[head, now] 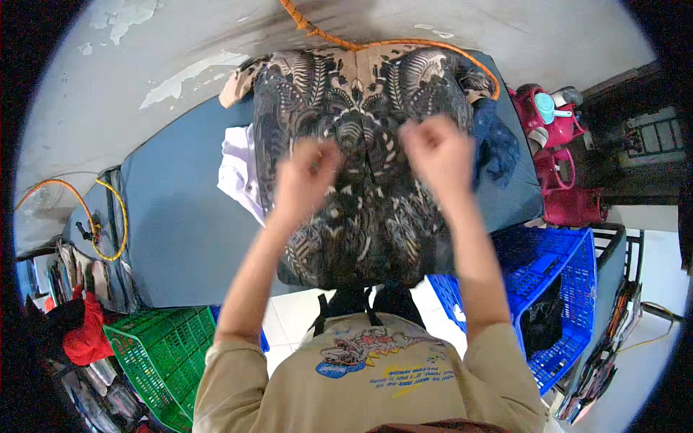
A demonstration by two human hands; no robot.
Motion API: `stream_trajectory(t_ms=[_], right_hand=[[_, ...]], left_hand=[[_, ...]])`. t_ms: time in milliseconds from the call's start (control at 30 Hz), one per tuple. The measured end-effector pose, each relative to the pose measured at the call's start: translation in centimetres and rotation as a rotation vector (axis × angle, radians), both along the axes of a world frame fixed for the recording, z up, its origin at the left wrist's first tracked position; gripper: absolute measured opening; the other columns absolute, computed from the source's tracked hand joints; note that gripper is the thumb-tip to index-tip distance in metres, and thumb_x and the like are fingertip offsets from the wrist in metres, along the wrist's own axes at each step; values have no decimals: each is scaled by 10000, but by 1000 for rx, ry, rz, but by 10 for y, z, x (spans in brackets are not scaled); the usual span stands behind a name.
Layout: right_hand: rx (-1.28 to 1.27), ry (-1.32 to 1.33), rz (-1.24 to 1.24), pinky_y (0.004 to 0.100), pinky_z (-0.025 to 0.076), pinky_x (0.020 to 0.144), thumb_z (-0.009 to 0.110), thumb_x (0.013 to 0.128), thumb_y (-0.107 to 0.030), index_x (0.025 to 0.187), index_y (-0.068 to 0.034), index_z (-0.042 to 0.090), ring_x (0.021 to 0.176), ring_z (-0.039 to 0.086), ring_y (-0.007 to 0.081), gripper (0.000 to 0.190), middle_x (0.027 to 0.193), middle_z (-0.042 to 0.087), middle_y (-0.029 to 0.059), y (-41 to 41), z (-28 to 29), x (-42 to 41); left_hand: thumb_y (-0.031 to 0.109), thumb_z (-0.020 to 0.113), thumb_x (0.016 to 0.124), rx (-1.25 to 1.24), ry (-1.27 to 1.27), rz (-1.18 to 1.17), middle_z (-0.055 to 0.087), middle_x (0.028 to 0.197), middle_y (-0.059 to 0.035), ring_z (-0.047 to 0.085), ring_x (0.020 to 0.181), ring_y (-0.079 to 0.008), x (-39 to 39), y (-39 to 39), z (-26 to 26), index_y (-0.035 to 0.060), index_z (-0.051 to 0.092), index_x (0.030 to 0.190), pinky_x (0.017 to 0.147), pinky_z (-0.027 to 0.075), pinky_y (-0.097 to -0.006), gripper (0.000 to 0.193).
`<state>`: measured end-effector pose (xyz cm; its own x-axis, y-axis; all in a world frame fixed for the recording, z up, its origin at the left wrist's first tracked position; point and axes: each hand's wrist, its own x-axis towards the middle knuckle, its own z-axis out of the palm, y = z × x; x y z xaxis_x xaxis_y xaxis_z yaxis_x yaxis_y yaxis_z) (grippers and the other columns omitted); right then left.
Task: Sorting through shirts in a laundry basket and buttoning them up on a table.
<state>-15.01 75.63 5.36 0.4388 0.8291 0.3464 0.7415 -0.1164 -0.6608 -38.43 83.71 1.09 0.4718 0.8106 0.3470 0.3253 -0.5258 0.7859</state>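
A dark batik-style shirt [363, 216] with cream and grey motifs is spread face up before me, its centre seam running towards me. It lies on a blue padded table [178, 216], its lower end at the near edge. My left hand [309, 168] is over the shirt's left half, fingers curled and blurred. Over the right half is my right hand [437, 151], also curled and blurred by motion. Whether either hand pinches the cloth cannot be made out. A white garment [236, 168] shows from under the shirt's left side, and dark blue cloth [494, 146] lies at its right.
An orange cord [427, 43] crosses the far side and touches the shirt's top. A blue plastic crate [584, 303] stands at the near right, a green crate [162, 357] at the near left. Pink gas cylinders [571, 205] stand beyond the table's right end.
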Motion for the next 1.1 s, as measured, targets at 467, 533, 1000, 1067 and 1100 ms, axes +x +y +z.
stream_trajectory(t_ms=[467,533,1000,1067,1100], right_hand=[[-458,293,167,353,477,599,744,713,-224,684,-17,651,632,629,282,228,677,639,149,-34,-98,-20],[-526,343,227,323,463,582,752,719,-228,686,-17,652,606,611,225,235,661,641,120,-33,-93,-18],[-253,1051,91,234,390,536,696,818,-198,703,-54,614,596,486,45,202,637,548,-36,-50,-101,-14],[-226,1052,111,236,398,529,699,818,-208,692,-53,606,598,496,44,219,637,552,-36,-50,-103,-18],[-214,1097,63,255,409,530,700,809,-191,703,-48,601,575,513,78,203,614,550,-21,-50,-105,-20]], left_hand=[[192,655,858,-737,-209,102,663,795,-97,592,641,-111,62,-34,-60,-46,651,918,580,466,-249,246],[224,670,859,-787,-23,-46,642,747,-47,550,611,-79,73,-24,-68,-38,651,837,563,447,-232,264],[307,609,902,-1005,-220,-157,646,882,-64,642,788,-130,72,-29,-73,-25,578,1052,660,500,-242,366],[269,619,896,-995,-219,-118,648,856,-57,641,769,-126,72,-31,-75,-23,589,1035,644,499,-240,325],[230,629,891,-964,-271,-122,650,831,-50,640,750,-122,72,-32,-76,-22,600,1018,628,497,-238,283]])
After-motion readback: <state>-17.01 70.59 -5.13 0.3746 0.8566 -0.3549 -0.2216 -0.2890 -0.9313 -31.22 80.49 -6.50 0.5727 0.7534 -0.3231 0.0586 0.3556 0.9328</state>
